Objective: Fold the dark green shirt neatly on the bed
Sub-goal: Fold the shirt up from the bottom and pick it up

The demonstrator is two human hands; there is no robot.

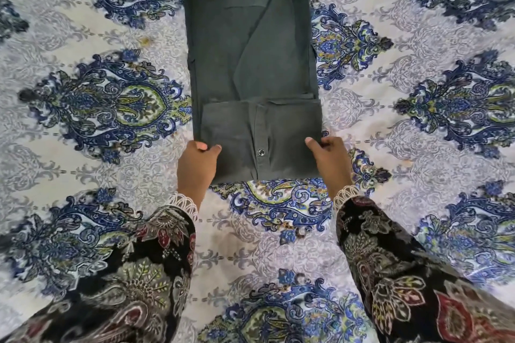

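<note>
The dark green shirt (248,44) lies on the bed as a long narrow strip, both sides folded in toward its middle. Its near end is turned up over the strip, showing the button placket and a metal snap (261,151). My left hand (196,168) pinches the left edge of that near fold, thumb on top. At the right edge my right hand (330,160) pinches the same fold, thumb on top and fingers under the cloth. The shirt's far end runs out of view at the top.
The bed (97,108) wears a pale sheet printed with large blue and green paisley medallions, spreading flat on all sides of the shirt. My floral black sleeves with lace cuffs reach in from the bottom corners.
</note>
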